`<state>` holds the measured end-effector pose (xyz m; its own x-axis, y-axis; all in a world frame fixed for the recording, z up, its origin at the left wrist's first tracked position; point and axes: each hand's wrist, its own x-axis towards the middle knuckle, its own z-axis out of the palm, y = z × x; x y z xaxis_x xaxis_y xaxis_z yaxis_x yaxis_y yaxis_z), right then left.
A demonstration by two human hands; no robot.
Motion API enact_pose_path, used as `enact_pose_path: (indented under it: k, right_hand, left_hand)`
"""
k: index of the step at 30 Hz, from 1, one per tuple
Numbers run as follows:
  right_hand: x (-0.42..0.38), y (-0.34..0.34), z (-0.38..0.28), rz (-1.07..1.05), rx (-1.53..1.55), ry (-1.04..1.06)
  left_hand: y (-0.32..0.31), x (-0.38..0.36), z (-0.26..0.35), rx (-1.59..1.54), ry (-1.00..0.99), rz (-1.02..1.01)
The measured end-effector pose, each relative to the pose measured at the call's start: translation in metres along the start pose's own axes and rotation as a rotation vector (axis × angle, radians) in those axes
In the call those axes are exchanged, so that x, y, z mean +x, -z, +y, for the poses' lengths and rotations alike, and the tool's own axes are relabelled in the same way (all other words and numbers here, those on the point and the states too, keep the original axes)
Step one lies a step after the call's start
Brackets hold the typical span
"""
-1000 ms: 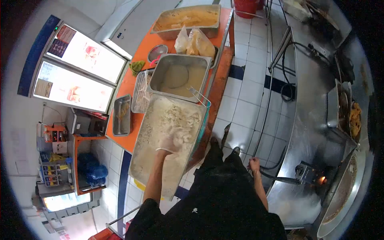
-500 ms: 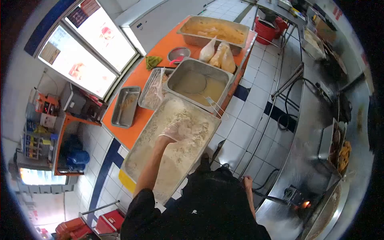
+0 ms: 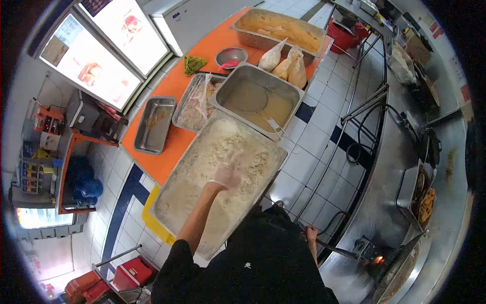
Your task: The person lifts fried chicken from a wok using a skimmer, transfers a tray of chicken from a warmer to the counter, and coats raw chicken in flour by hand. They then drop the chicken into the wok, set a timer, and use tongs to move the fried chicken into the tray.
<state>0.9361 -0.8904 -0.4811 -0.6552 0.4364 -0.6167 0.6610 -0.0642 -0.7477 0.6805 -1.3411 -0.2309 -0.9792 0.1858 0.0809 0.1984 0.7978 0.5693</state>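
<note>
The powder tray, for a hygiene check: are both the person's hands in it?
No, only the left hand is in the powder tray; the right hand is outside.

A large, shallow rectangular tray point(image 3: 264, 183) lies slantwise from the centre toward the bottom of the frame, holding pale cream flour point(image 3: 183, 193). The flour looks smoother at lower left; flour-coated clumps point(image 3: 258, 160) gather toward the upper right, individual pieces indistinct.

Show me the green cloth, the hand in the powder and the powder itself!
Green cloth point(image 3: 194, 65), head view: its crumpled middle.
Left hand point(image 3: 228, 175), head view: middle of the hand.
Pale powder point(image 3: 178, 198), head view: a smoother patch.
</note>
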Motion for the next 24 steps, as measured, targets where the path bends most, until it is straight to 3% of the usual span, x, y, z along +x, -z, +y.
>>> enact_pose_path:
  k: [4,6,7,9,10,12,13,16,17,19,21,22,24]
  right_hand:
    - [0.022,0.006,0.025,0.033,-0.163,-0.072]
    - [0.037,0.003,0.047,0.062,-0.284,0.01]
    - [0.035,-0.004,0.036,0.058,-0.28,0.014]
    - [0.018,-0.013,0.005,0.003,-0.108,-0.043]
    - [0.02,-0.021,-0.005,0.006,-0.093,-0.035]
    - [0.007,-0.025,-0.015,0.079,-0.084,-0.09]
    - [0.001,-0.025,-0.02,0.088,-0.073,-0.097]
    - [-0.01,-0.024,-0.031,0.03,0.061,-0.032]
    - [0.002,-0.015,-0.014,-0.01,0.092,-0.081]
    - [0.005,-0.012,-0.001,-0.054,0.13,-0.131]
    - [0.008,-0.016,0.007,0.04,0.148,-0.053]
    - [0.013,-0.017,0.013,0.035,0.154,-0.05]
    - [0.033,-0.015,0.042,0.053,0.012,-0.085]
  left_hand:
    - [-0.058,-0.019,-0.029,0.09,-0.111,-0.14]
    - [-0.067,-0.008,-0.029,-0.055,0.185,-0.154]
    - [-0.073,0.009,-0.047,-0.049,0.185,-0.15]
    - [-0.082,0.036,-0.087,0.281,0.326,-0.566]
    - [-0.07,0.04,-0.087,0.291,0.314,-0.558]
    - [-0.046,0.037,-0.077,0.006,0.056,-0.252]
    - [-0.026,0.037,-0.06,0.009,0.044,-0.262]
    - [0.029,0.035,-0.005,0.469,-0.238,-0.404]
    - [0.035,0.027,0.007,0.132,-0.025,-0.278]
    - [0.03,0.018,0.019,-0.197,0.185,-0.146]
    - [0.013,0.017,0.023,-0.086,0.219,-0.356]
    - [-0.02,0.011,0.013,0.108,0.005,-0.149]
    - [-0.06,0.011,-0.002,0.303,-0.203,0.059]
